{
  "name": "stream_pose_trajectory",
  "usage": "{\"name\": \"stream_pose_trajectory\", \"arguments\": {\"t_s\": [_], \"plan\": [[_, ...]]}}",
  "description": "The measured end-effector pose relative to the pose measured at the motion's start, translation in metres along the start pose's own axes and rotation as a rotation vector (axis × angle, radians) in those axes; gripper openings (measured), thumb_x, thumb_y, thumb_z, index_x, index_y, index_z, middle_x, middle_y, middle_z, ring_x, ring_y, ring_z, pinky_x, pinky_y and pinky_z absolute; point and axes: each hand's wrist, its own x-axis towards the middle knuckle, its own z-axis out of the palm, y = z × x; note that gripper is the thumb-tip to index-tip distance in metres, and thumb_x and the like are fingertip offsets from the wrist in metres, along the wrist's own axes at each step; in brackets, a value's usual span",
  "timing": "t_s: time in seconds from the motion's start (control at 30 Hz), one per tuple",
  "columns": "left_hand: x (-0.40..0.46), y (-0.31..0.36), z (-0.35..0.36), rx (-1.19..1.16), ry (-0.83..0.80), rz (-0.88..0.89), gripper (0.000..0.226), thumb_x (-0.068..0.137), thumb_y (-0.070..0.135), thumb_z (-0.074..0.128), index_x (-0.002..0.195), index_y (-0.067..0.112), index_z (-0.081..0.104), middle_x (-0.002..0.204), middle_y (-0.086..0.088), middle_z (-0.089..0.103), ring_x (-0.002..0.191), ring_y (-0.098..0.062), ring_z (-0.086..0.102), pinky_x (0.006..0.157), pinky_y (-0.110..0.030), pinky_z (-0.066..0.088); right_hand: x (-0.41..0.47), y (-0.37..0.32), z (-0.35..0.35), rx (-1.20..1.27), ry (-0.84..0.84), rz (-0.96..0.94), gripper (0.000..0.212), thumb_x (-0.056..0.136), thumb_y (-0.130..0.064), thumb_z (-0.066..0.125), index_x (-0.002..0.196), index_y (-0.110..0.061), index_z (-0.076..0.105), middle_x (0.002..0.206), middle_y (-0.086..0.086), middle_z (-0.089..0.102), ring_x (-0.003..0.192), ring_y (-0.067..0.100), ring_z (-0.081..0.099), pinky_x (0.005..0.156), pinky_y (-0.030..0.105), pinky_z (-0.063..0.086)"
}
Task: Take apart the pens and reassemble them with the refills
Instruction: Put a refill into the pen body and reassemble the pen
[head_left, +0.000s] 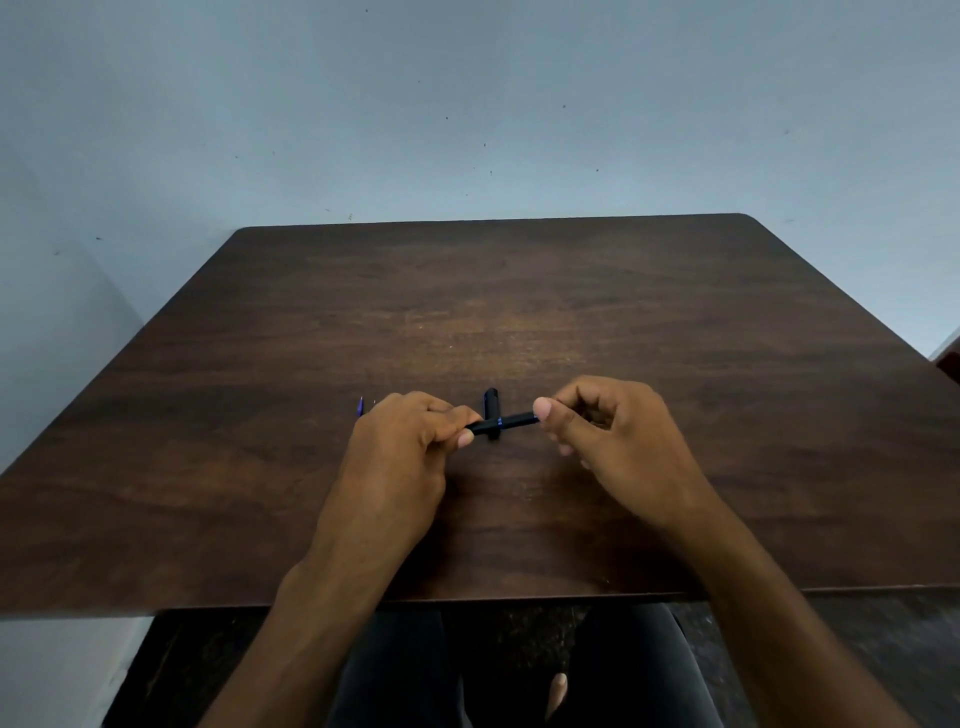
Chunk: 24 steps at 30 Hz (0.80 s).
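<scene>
A black pen (503, 423) with a small blue mark is held level just above the dark wooden table (519, 291). My left hand (400, 457) pinches its left end and my right hand (613, 436) pinches its right end. Behind the held pen a second black piece (491, 402), a pen or cap, lies on the table pointing away from me. A thin blue-tipped refill (360, 406) pokes out beyond my left hand; most of it is hidden by the knuckles.
The table's front edge (467, 600) runs just above my lap. A pale blue wall (467, 104) stands right behind the table. A reddish object (950, 361) shows at the far right edge.
</scene>
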Motion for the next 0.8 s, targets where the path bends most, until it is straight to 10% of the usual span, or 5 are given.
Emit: {"name": "stream_pose_trajectory", "arguments": {"t_s": [0.23,0.53,0.67,0.8], "plan": [[0.003,0.009,-0.003,0.008,-0.078,-0.003,0.024,0.092,0.01,0.059,0.112,0.017,0.071,0.102,0.0,0.071,0.097,-0.018,0.061,0.084,-0.028,0.047,0.0,-0.002,0.002,-0.039,0.023,0.021,0.045,0.095,-0.049,0.054,0.065,-0.018,0.067,0.061,0.0,0.07,0.058,0.013,0.066,0.066,0.034,0.058],[0.0,0.008,-0.003,-0.01,-0.024,0.012,0.02,0.085,0.004,0.067,0.099,0.015,0.076,0.085,-0.001,0.073,0.08,-0.019,0.064,0.073,-0.037,0.054,0.0,0.0,-0.005,0.028,-0.016,-0.019,0.002,0.087,-0.029,0.074,0.086,-0.027,0.072,0.072,-0.007,0.071,0.067,0.011,0.067,0.062,0.025,0.056],[0.001,0.01,-0.005,-0.001,-0.052,-0.013,0.023,0.091,0.009,0.06,0.108,0.017,0.073,0.098,0.001,0.071,0.092,-0.016,0.062,0.081,-0.027,0.047,0.001,0.001,-0.002,-0.051,0.007,-0.056,0.022,0.091,-0.038,0.067,0.073,-0.026,0.068,0.062,-0.005,0.066,0.054,0.002,0.057,0.055,0.015,0.045],[0.003,0.011,-0.006,0.032,-0.108,-0.007,0.024,0.093,0.009,0.057,0.112,0.014,0.071,0.106,-0.003,0.071,0.101,-0.021,0.062,0.087,-0.026,0.044,0.0,0.001,0.003,-0.095,0.024,-0.047,0.037,0.096,-0.043,0.059,0.066,-0.022,0.068,0.062,0.002,0.069,0.058,0.018,0.065,0.061,0.035,0.055]]}}
